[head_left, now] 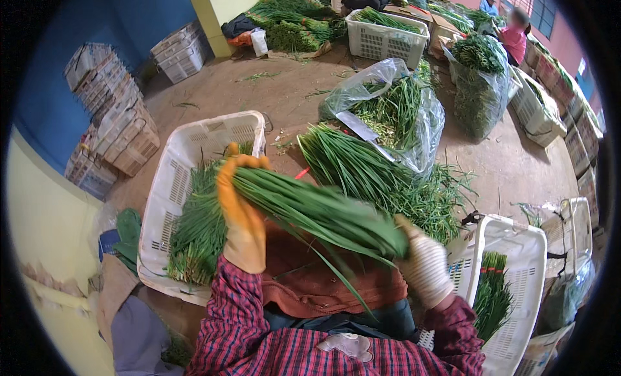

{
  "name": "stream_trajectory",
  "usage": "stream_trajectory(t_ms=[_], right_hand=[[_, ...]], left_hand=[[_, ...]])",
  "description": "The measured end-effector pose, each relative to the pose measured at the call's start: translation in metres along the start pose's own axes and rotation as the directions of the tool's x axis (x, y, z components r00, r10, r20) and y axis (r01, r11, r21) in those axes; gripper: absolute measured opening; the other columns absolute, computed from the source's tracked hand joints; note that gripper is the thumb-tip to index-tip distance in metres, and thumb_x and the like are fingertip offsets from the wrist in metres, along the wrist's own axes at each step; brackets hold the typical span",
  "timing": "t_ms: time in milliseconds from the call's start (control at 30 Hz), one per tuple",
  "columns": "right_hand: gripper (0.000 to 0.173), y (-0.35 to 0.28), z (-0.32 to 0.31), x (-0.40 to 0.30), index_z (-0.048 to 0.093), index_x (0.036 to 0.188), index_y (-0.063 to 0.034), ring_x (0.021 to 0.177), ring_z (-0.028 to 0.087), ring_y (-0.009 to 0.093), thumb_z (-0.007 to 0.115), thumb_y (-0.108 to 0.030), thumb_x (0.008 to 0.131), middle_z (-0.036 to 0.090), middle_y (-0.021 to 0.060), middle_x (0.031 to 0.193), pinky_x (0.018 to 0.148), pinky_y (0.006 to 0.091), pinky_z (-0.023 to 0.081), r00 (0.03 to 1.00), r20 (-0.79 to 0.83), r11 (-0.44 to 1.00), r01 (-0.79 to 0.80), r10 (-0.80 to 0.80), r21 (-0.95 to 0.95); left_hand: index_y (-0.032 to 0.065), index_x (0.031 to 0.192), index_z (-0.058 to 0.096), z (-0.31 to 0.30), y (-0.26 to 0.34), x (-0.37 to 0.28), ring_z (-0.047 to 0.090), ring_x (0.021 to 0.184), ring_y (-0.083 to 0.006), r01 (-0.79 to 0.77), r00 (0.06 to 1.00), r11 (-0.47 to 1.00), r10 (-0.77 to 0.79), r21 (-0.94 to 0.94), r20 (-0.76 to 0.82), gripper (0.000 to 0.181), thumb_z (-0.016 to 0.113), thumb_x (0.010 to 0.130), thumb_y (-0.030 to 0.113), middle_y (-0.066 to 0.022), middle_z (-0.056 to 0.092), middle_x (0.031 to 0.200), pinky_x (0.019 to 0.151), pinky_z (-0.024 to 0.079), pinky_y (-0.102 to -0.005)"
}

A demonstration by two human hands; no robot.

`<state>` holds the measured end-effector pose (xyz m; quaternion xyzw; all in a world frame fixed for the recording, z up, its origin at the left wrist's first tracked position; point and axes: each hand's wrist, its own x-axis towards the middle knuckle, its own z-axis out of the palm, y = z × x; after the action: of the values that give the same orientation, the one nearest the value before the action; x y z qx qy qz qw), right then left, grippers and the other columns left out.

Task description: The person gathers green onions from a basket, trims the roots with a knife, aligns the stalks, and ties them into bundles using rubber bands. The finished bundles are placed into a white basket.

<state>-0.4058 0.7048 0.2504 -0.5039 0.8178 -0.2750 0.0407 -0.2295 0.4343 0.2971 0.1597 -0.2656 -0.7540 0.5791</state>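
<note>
Across my lap hangs a bundle of long green leaves, probably garlic chives (310, 204), blurred toward its right end. My left hand (240, 201), in an orange rubber glove, grips the left end. At the right end my right hand (424, 259), in a striped knit glove, closes around the leaves; its fingertips are partly hidden. A few loose leaves dangle below. To my left, a white plastic crate (160, 201) holds more chives (196, 230). Beyond the bundle lies a pile of chives (349, 162) with a red band (302, 173) beside it.
An open plastic bag (427, 133) of trimmings stands ahead, with scattered leaves (436, 201) near it. At right, a white crate (524, 288) holds a red-banded bundle (492, 288). Stacked crates (121, 128) line the left wall. A person in pink (515, 44) sits farther back.
</note>
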Motion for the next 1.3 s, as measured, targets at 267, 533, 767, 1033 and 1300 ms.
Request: stream_trajectory(t_ms=[267,533,767,1033,1300], right_hand=[[0.052,0.164,0.03,-0.103,0.054,0.137,-0.0023,0.092,0.064,0.015,0.07,0.0,0.087,0.068,0.0082,0.106,0.083,0.0294,0.053,0.855,-0.034,0.751,-0.434,0.517,0.498],[0.037,0.141,0.016,-0.092,0.058,0.134,-0.0007,0.101,0.064,0.013,0.06,-0.005,0.098,0.067,0.0068,0.118,0.086,0.0266,0.053,0.827,0.161,0.316,-0.375,0.538,0.872],[0.025,0.056,-0.034,-0.026,0.066,0.121,0.0022,0.096,0.068,0.016,0.061,-0.002,0.097,0.072,0.0093,0.112,0.076,0.0273,0.057,0.919,0.082,0.276,-0.2,0.385,0.94],[0.035,-0.011,-0.032,0.052,0.068,0.121,-0.0003,0.093,0.066,0.008,0.076,-0.012,0.09,0.074,0.0079,0.106,0.084,0.0255,0.055,0.98,0.193,0.659,-0.109,-0.056,0.744],[0.018,-0.016,-0.007,0.061,0.072,0.105,-0.0026,0.07,0.062,0.009,0.068,-0.017,0.096,0.07,0.0037,0.082,0.062,0.0233,0.05,0.971,0.174,0.286,-0.216,0.165,0.934]], left_hand=[[0.0035,0.089,0.064,-0.061,0.021,0.088,0.067,0.079,-0.0215,-0.251,0.923,0.968,0.23,0.03,0.31,0.021,0.049,0.101,0.013,-0.0054,0.066,0.078,0.073,0.061,-0.0348],[0.0038,0.088,0.064,-0.048,0.005,0.08,0.068,0.07,-0.0232,-0.41,0.835,0.907,0.331,0.094,0.439,0.022,0.05,0.102,0.014,-0.0116,0.068,0.079,0.065,0.061,-0.032],[0.0022,0.099,0.062,-0.022,0.004,0.069,0.068,0.088,-0.022,-0.041,0.865,0.998,0.061,-0.051,0.498,0.015,0.051,0.102,0.012,-0.0065,0.064,0.083,0.081,0.06,-0.0365],[0.0028,0.137,0.05,0.001,-0.018,0.052,0.053,0.08,-0.0145,0.127,0.933,0.946,-0.012,-0.298,0.36,0.038,0.052,0.099,0.006,0.0005,0.052,0.083,0.088,0.048,-0.0322],[0.0032,0.122,0.056,0.0,-0.03,0.057,0.052,0.077,-0.0136,0.148,0.925,0.952,-0.038,-0.266,0.379,0.024,0.051,0.1,0.007,0.0011,0.049,0.08,0.086,0.049,-0.0313]])
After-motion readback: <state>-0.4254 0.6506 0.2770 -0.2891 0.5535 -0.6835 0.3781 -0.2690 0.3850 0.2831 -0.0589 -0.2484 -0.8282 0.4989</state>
